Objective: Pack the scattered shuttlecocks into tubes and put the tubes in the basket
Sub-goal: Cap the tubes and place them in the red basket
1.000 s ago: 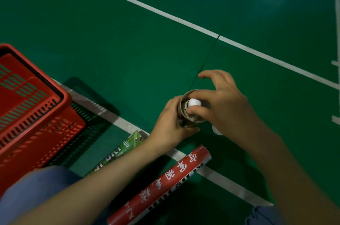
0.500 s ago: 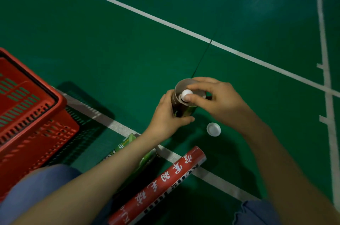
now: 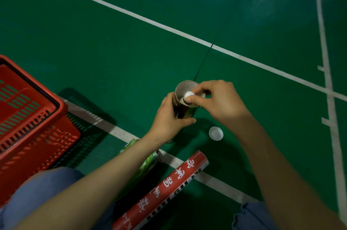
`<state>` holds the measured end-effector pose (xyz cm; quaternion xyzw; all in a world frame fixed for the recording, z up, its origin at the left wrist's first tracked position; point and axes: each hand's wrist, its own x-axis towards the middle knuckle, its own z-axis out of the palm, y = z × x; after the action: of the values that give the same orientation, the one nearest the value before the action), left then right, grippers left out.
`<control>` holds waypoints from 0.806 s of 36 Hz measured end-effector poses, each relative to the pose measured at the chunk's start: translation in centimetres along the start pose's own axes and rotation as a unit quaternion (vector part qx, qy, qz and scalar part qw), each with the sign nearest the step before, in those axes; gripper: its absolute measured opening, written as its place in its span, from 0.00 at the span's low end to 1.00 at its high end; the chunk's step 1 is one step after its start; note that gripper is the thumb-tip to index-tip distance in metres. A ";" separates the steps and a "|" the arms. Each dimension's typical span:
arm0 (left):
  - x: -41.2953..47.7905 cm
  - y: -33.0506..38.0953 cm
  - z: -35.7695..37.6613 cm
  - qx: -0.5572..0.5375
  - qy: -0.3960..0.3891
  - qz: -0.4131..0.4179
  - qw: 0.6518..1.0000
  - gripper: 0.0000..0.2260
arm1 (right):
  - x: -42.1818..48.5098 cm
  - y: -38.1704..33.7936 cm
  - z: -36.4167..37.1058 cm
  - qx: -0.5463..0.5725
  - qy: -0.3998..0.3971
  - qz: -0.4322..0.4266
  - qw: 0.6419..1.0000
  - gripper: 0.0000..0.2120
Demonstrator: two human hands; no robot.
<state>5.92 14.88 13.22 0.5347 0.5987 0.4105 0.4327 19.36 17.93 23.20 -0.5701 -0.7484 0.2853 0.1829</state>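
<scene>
My left hand (image 3: 170, 117) grips a dark open tube (image 3: 185, 88) that stands upright on the green floor. My right hand (image 3: 219, 102) pinches a shuttlecock (image 3: 188, 95) by its white cork, with the feathers down inside the tube's mouth. The tube's white cap (image 3: 216, 133) lies on the floor just right of the tube. A red tube (image 3: 165, 192) with white characters lies near my knees. A green tube (image 3: 148, 164) lies partly hidden under my left forearm. The red basket (image 3: 37, 117) stands at the left.
White court lines (image 3: 169, 28) cross the green floor. A thin dark rod or seam (image 3: 203, 60) runs away from the tube. My knees in blue trousers (image 3: 37, 192) show at the bottom edge.
The view has shifted, so the white cap now shows fully beside the tube. My right hand's fingers have curled in tighter on the shuttlecock at the tube's mouth.
</scene>
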 end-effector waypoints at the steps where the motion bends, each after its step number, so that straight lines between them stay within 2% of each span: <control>1: 0.0 -0.1 0.0 0.000 0.000 -0.001 1.000 0.33 | -0.1 -0.1 0.1 -0.017 0.005 -0.007 1.000 0.10; 3: 0.2 -0.3 0.0 0.003 0.002 0.000 1.000 0.34 | -0.3 -0.2 0.4 -0.026 0.016 -0.020 0.999 0.13; 6: 0.4 -0.3 -0.1 0.005 0.007 0.005 1.000 0.33 | -0.6 -0.3 -0.1 0.058 -0.013 -0.015 0.998 0.15; 8: 0.6 -0.2 -0.2 0.003 0.013 0.006 1.000 0.33 | -0.7 -0.1 -0.9 0.111 -0.020 -0.006 0.994 0.13; 12: 0.9 -0.2 -0.3 0.003 0.015 0.007 1.000 0.32 | -0.8 1.0 -1.9 0.143 0.003 -0.009 0.990 0.05; 14: 0.8 -0.3 -0.2 0.007 0.017 0.011 1.000 0.31 | -0.7 2.0 -2.0 0.216 0.010 0.008 0.976 0.04; 17: 0.8 -0.2 -0.2 0.012 0.019 0.010 1.000 0.29 | 0.5 4.4 -1.9 0.330 0.050 0.077 0.940 0.03; 20: 0.9 -0.3 -0.1 0.007 0.010 0.012 1.000 0.29 | 3.0 9.7 0.2 0.206 0.038 0.146 0.967 0.04; 22: 1.0 -0.5 0.1 0.005 0.002 0.011 1.000 0.28 | 4.1 13.9 2.6 0.090 -0.044 0.204 0.974 0.10; 25: 1.3 -1.1 0.9 0.013 0.009 0.014 1.000 0.28 | 4.0 19.0 6.6 -0.051 -0.169 0.255 0.951 0.16; 29: 2.0 -1.5 1.9 0.020 0.019 0.027 0.999 0.29 | 3.2 22.5 12.0 -0.169 -0.208 0.243 0.932 0.17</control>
<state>7.21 16.80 11.07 0.5514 0.6003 0.4197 0.3993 28.14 22.60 -0.48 -0.6845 -0.6457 0.3029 -0.1506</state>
